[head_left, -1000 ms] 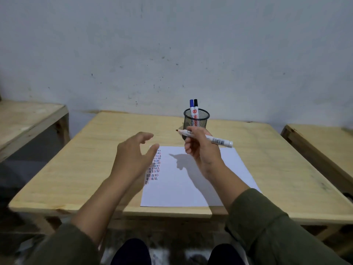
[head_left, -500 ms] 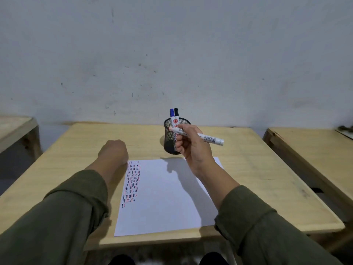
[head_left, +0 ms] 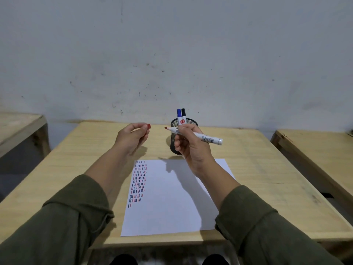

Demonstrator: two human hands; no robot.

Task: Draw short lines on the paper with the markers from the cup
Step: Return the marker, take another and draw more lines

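My right hand [head_left: 191, 148] grips an uncapped red marker [head_left: 202, 137] held level above the table, its red tip pointing left. A short gap to the left, my left hand [head_left: 131, 137] pinches the marker's red cap [head_left: 148, 126] between its fingertips. Behind my right hand stands a black mesh cup [head_left: 176, 134] holding a blue marker [head_left: 179, 116] and a black marker [head_left: 183, 116], caps up. Below both hands a white sheet of paper [head_left: 172, 197] lies on the table, with rows of short red, blue and black lines down its left side.
The wooden table [head_left: 257, 169] stands against a grey wall. Another wooden table [head_left: 315, 148] stands to the right and a third one [head_left: 17, 125] to the left, with gaps between them. My knees show under the table's near edge.
My left hand has risen from the table beside the paper and now holds the red cap near the marker's tip. My right hand still holds the marker level by the cup.
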